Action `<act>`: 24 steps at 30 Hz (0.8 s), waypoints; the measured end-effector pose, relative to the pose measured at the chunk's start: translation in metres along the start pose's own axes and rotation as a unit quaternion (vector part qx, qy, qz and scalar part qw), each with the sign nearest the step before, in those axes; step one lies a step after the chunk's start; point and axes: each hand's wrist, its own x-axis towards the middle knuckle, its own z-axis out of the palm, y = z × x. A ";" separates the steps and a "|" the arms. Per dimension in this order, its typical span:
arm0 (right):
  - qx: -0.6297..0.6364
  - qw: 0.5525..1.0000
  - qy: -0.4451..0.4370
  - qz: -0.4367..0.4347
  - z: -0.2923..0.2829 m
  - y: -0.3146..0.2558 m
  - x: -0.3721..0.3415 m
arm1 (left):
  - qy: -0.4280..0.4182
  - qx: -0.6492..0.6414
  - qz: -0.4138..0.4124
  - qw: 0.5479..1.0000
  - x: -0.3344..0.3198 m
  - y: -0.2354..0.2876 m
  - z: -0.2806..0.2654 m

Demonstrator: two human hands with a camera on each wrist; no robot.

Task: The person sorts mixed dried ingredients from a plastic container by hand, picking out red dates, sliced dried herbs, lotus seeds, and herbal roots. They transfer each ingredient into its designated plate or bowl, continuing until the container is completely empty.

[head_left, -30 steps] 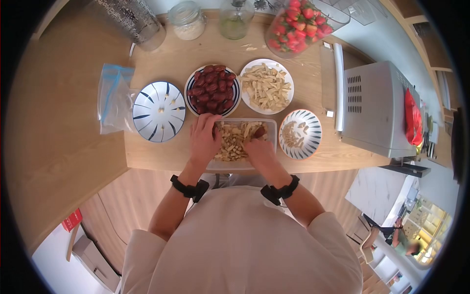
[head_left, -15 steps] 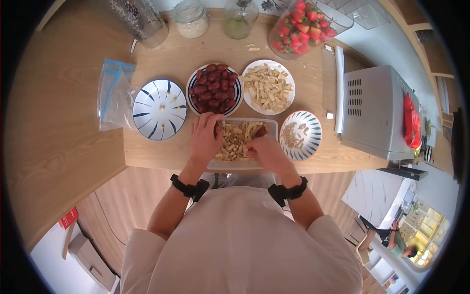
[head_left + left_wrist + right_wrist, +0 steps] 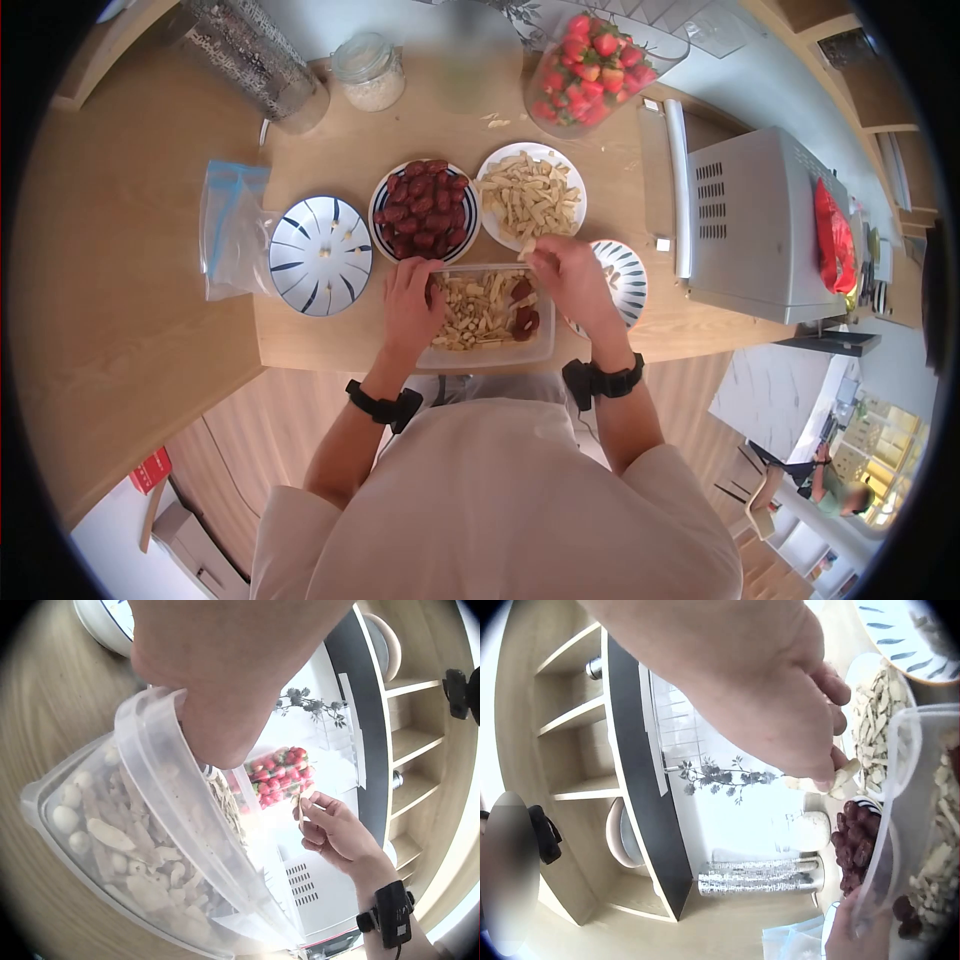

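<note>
A clear plastic container (image 3: pixel 500 362) holds pale dried chopped pieces, with a few red dates (image 3: pixel 525 322) at its right end. My left hand (image 3: pixel 411 305) grips the container's left side, its fingers at the rim. Over the far right corner, my right hand (image 3: pixel 575 280) pinches a pale dried slice (image 3: pixel 845 777) between thumb and fingers. Just beyond is a white plate (image 3: pixel 490 225) heaped with similar pale slices (image 3: pixel 532 195). Through the container's wall, the left wrist view shows round pale balls (image 3: pixel 66 819) among the slices.
A bowl of red dates (image 3: pixel 425 210) sits behind the container, and a striped plate (image 3: pixel 300 250) with small bits lies left. My right hand partly covers a striped bowl (image 3: pixel 630 280). Strawberries (image 3: pixel 590 80) and a glass jar (image 3: pixel 368 75) stand behind; a silver appliance (image 3: pixel 745 240) stands right.
My right hand has risen out of the container and moved to its far right corner with a pale slice. Dates at the container's right end now show more. My left hand stays at the left side.
</note>
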 end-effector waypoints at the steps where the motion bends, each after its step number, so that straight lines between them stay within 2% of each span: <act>1: 0.001 1.000 0.001 -0.001 -0.001 0.003 0.005 | 0.000 0.001 -0.002 1.000 0.000 0.000 0.000; 3: -0.009 0.993 0.116 -0.030 0.000 0.012 0.019 | 0.000 0.001 0.001 1.000 0.000 -0.002 0.001; 6: -0.076 0.985 0.150 -0.049 0.001 0.030 0.041 | 0.003 -0.004 0.007 1.000 0.001 0.002 -0.001; 16: -0.159 0.979 0.129 -0.011 0.019 0.060 0.074 | 0.001 0.011 0.003 1.000 0.000 0.001 0.000; 20: -0.178 0.980 0.091 0.015 0.022 0.073 0.071 | -0.002 0.011 0.004 1.000 0.000 0.001 0.001; 24: -0.159 0.983 0.091 0.026 0.014 0.055 0.055 | -0.001 0.006 0.003 1.000 0.000 0.000 0.001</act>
